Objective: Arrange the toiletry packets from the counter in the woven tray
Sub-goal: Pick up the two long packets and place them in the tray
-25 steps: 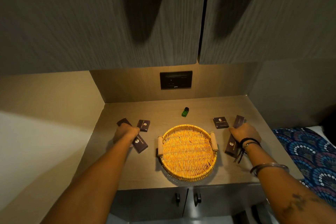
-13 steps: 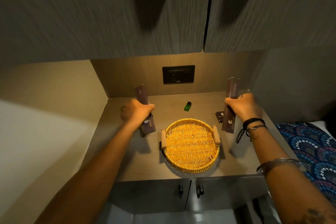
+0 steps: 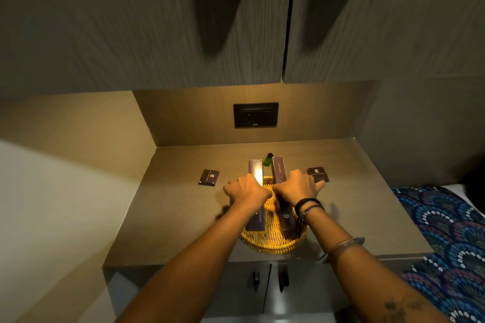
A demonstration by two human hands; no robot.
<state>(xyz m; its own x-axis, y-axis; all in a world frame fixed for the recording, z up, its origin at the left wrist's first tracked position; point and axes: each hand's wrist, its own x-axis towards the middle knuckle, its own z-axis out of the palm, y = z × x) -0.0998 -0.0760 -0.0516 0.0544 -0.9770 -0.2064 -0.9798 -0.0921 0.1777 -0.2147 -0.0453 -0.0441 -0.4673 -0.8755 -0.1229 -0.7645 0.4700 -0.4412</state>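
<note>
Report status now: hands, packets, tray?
Left hand and right hand each grip a long packet over the woven tray. Two small packets remain on counter. Nothing blocking.

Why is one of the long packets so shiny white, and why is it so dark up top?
In the head view, a warm light under the cupboards glares off the long packet in the left hand, washing out its print; the cupboard doors sit above that light, so they stay dim and their handles cast long shadows; the straight counter edges look splayed by the wide lens.
</note>
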